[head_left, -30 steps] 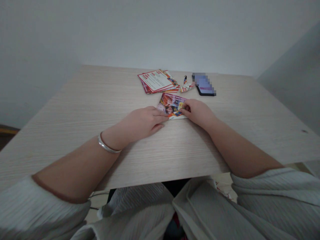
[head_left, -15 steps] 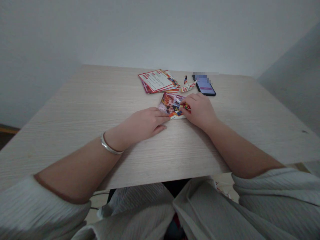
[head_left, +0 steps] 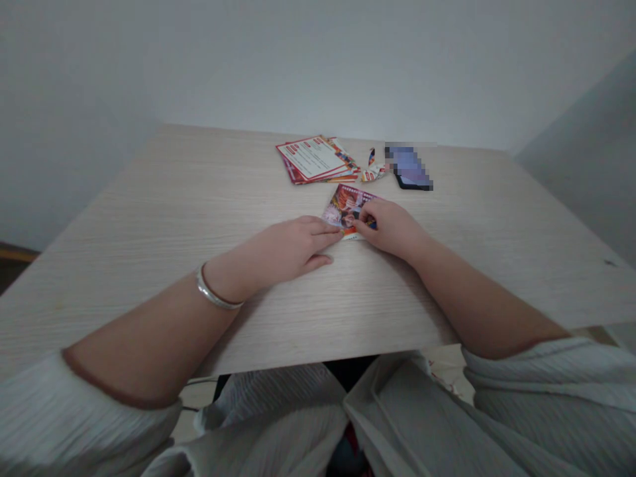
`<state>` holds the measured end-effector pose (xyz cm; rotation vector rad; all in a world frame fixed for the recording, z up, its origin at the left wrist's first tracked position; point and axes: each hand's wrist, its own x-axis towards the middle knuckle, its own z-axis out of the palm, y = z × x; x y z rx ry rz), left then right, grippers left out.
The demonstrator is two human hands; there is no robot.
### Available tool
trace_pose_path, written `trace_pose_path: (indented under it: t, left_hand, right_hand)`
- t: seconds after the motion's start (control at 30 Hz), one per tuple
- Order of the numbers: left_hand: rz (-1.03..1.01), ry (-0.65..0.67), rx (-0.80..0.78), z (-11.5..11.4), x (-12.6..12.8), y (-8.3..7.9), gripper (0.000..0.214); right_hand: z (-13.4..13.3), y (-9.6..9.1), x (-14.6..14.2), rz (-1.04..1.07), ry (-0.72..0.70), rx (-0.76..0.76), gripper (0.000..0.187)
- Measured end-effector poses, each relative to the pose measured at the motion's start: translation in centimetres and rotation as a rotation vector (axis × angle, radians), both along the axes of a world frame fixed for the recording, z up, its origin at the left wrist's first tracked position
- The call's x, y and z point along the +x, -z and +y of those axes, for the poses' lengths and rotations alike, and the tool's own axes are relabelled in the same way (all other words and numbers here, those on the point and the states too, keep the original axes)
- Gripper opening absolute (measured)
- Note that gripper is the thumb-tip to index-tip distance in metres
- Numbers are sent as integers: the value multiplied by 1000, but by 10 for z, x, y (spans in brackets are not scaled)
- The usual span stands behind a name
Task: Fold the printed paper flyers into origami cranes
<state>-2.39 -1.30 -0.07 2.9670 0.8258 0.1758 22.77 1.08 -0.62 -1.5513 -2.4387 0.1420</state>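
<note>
A colourful printed paper sheet lies on the wooden table in front of me. My left hand lies flat with fingers stretched, its fingertips pressing the sheet's near left corner. My right hand has its fingers curled, pinching the sheet's right part, which looks folded over. A silver bracelet sits on my left wrist.
A stack of red-bordered printed sheets lies farther back. Beside it sits a small folded paper piece, then a dark phone. Walls close off the far side and the right of the table. My grey sleeves lie near the front edge.
My right hand has shifted slightly left and toward me over the sheet, pressing its right part down. My left hand has stayed put on the near corner.
</note>
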Motion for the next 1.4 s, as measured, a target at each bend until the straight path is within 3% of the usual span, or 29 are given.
trace_pose_path:
  t: [0.83,1.1,1.4]
  left_hand:
    - [146,-75,125,-10,2,-13,51]
    - [99,-47,72,-4,6,-7,63]
    - [110,-84,5,-4,9,-12,60]
  right_hand:
    - [7,-8,-2,-109,70,-81,27]
    - [-8,-11,-13,-248,21,157,29]
    - [-2,-9,-15,-192,96,-40,27]
